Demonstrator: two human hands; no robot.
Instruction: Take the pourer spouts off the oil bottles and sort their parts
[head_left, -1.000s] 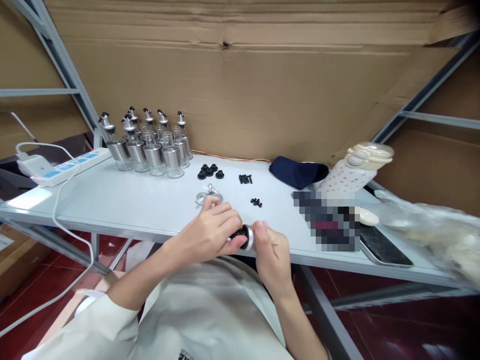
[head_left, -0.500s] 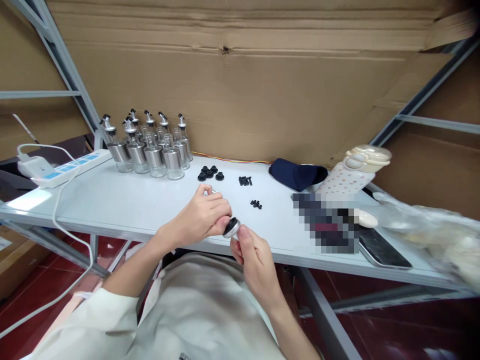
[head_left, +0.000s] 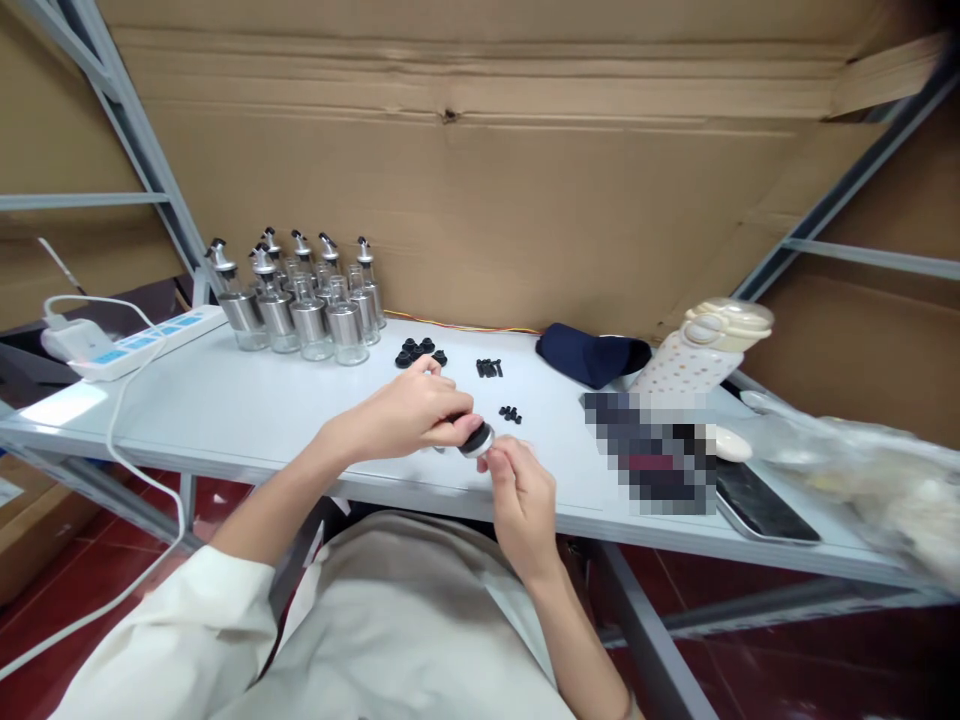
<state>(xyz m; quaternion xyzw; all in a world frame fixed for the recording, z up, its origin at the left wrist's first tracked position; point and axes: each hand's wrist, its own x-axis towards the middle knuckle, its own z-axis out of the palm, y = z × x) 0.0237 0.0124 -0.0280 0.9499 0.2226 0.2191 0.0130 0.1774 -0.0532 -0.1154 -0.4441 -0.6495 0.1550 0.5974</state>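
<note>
My left hand (head_left: 411, 412) and my right hand (head_left: 520, 497) meet over the near part of the white table (head_left: 225, 410). Together they pinch a small round cap (head_left: 478, 440), silver outside with a black insert. The left fingers curl over its top, the right fingertips press it from below. Beyond the hands lie a cluster of black round plugs (head_left: 420, 352) and two small heaps of tiny black parts (head_left: 489, 368) (head_left: 511, 412). A group of several glass bottles with metal sleeves and pourer tops (head_left: 307, 300) stands at the back left.
A white power strip (head_left: 127, 340) with its cable lies at the table's left end. To the right are a dark blue cloth (head_left: 592, 355), a cream dotted bottle (head_left: 697, 355), a blurred patch, a black phone (head_left: 765, 495) and a clear plastic bag (head_left: 862, 470). Cardboard lines the back.
Both hands have risen from the table's front edge and moved farther over the table, still holding the cap, which has turned so its silver side shows.
</note>
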